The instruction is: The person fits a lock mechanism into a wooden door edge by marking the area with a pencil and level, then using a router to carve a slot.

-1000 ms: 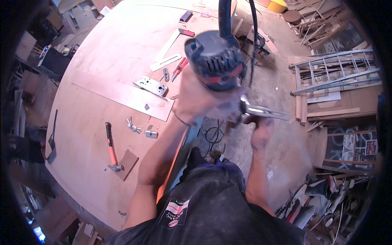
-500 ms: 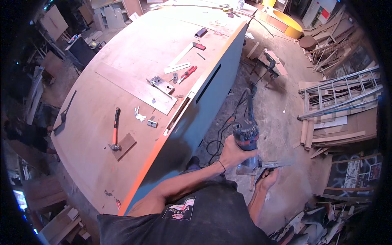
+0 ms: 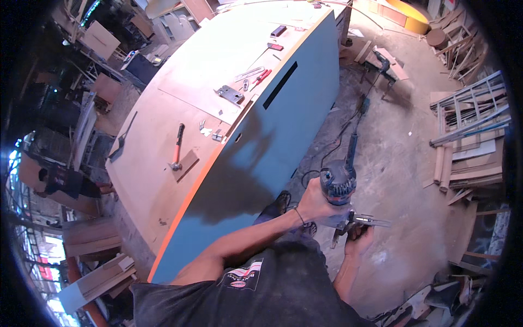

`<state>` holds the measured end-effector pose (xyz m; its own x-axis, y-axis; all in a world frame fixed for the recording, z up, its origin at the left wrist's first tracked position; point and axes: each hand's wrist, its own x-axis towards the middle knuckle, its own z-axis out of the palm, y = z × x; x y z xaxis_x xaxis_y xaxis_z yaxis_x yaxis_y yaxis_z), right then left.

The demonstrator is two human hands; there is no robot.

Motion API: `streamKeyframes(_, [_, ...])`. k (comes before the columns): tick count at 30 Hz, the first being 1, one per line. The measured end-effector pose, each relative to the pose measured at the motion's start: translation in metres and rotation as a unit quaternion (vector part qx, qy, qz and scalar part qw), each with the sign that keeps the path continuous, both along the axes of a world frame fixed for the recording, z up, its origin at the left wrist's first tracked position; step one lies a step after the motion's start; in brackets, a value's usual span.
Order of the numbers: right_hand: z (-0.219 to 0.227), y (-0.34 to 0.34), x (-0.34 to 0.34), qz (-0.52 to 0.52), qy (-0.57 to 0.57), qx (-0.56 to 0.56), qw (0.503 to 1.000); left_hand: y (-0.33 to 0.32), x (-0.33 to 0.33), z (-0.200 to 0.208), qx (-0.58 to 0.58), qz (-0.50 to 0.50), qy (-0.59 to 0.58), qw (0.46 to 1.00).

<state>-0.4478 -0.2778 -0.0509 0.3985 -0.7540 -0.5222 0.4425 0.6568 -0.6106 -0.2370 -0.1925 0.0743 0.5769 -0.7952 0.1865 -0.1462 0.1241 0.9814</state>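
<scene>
Power tool (image 3: pixel 338 185), dark with a rounded ribbed top, is at about 4 o'clock from the middle of the view, above the grey floor (image 3: pixel 400 180) and to the side of a large bench (image 3: pixel 180 92) with a pale wooden top and a blue side. The left hand (image 3: pixel 317 204) is clamped on the tool's body, at its 7 o'clock side, with a thin dark band on the wrist. At the tool's 5 o'clock side there is a metal bar (image 3: pixel 372 220), and the right hand (image 3: pixel 358 240) is just below it with its fingers curled; the bar partly hides them, so I cannot tell what they close on. A thick dark cable (image 3: pixel 353 147) leaves the tool toward 1 o'clock. On the bench top, a hammer (image 3: pixel 178 144) lies at 9 o'clock from the view's middle, beside a flat brown wooden block (image 3: pixel 187 164). Keys (image 3: pixel 205 128) and a small metal cylinder (image 3: pixel 217 135) lie at 10 o'clock, a metal lock case (image 3: pixel 230 94) at 11 o'clock, and a red-handled tool (image 3: pixel 262 76) at 12 o'clock. Near the right rim, between 2 and 3 o'clock, is a metal ladder (image 3: pixel 473 113).
</scene>
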Motion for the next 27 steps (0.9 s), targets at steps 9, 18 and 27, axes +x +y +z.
streamKeyframes(9, [-0.022, 0.017, -0.057, 0.13, 0.268, -0.007, 0.955, 0.005, -0.021, 0.009, 0.059, -0.021, -0.098, 0.993])
streamKeyframes(18, [0.068, 0.066, 0.037, 0.16, 0.221, -0.505, 0.819, 0.016, 0.002, 0.045, 0.126, -0.053, -0.089, 0.987])
streamKeyframes(27, [0.074, 0.092, 0.123, 0.063, 0.031, -0.316, 0.946, 0.073, 0.074, 0.095, 0.128, -0.053, -0.207, 0.969])
